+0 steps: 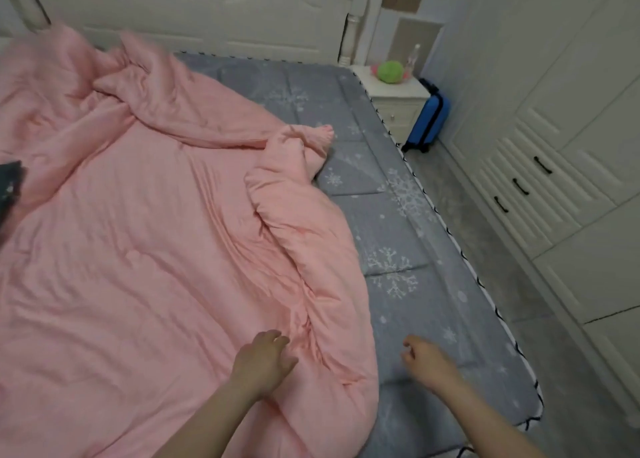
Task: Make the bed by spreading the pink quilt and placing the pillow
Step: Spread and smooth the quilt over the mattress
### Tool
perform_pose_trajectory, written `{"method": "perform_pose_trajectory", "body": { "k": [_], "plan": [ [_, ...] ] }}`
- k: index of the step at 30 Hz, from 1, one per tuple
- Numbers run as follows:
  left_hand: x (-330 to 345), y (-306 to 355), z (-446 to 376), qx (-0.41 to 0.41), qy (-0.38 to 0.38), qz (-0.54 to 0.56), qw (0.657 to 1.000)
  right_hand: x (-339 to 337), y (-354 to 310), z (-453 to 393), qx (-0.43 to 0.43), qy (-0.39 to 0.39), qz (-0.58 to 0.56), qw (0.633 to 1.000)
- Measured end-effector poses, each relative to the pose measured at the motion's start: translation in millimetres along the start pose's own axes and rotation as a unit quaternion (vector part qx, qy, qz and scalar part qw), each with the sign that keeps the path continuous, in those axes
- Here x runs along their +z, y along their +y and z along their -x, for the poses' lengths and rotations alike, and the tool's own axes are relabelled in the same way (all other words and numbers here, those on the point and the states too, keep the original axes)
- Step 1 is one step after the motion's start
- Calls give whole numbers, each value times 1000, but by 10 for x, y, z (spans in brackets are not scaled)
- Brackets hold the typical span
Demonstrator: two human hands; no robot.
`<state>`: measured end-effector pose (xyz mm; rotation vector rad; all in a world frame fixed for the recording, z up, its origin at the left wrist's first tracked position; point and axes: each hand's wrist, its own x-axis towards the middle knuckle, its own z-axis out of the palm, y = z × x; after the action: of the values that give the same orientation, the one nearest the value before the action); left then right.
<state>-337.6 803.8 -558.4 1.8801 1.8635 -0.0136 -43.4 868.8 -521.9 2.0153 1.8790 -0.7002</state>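
Note:
The pink quilt (138,232) lies crumpled over the left and middle of the bed, its right edge bunched in thick folds. The grey snowflake-patterned mattress cover (398,215) shows bare along the right side. My left hand (263,357) hovers over or rests on the quilt near its front right edge, fingers relaxed and holding nothing. Over the bare grey cover, just right of the quilt's edge, my right hand (424,359) has loosely curled fingers and holds nothing. A dark patterned object (10,187), cut off at the left border, may be the pillow.
The cream headboard (207,7) stands at the back. A white nightstand (394,94) with a green plush toy (389,71) sits at the bed's far right corner, a blue suitcase (429,121) beside it. White wardrobe doors (554,146) line the right, across a narrow floor strip.

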Motion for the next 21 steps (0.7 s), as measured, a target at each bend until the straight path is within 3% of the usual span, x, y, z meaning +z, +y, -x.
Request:
{"method": "perform_pose_trajectory", "body": {
  "k": [7, 11, 14, 18, 21],
  "plan": [
    [117, 24, -740, 23, -30, 1, 999, -207, -47, -821, -64, 18, 0, 998],
    [342, 52, -1031, 10, 8, -7, 1000, -171, -63, -1390, -93, 17, -14, 995],
    [493, 45, -1108, -4, -24, 26, 999, -142, -100, -1774, -100, -3, 4, 995],
    [649, 53, -1303, -41, -8, 93, 995, -61, -139, -2272, -128, -42, 95, 986],
    [820, 216, -1480, -30, -24, 165, 985, -12, -175, -2606, -145, -52, 19, 988]
  ]
}}
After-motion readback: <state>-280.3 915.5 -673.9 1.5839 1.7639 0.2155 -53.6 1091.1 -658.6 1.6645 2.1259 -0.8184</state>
